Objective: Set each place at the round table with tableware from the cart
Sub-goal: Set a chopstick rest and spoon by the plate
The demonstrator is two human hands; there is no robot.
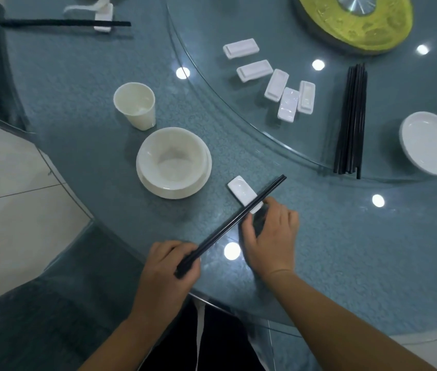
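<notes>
Two bare hands work at the round table [83,84]: the left hand [170,266] grips the near end of a black chopstick pair [234,223] laid across a white chopstick rest [241,192], whose near end the right hand [272,234] pinches. Just beside sit a bowl on a plate [173,163] and a cup [135,105].

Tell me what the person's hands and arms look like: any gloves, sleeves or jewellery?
Both are bare. The left hand and right hand wear no gloves, and no rings, watch or bracelet show. Both forearms are uncovered to the picture's lower edge, so no sleeve is visible. Dark clothing with a pale stripe shows between the arms.
</notes>
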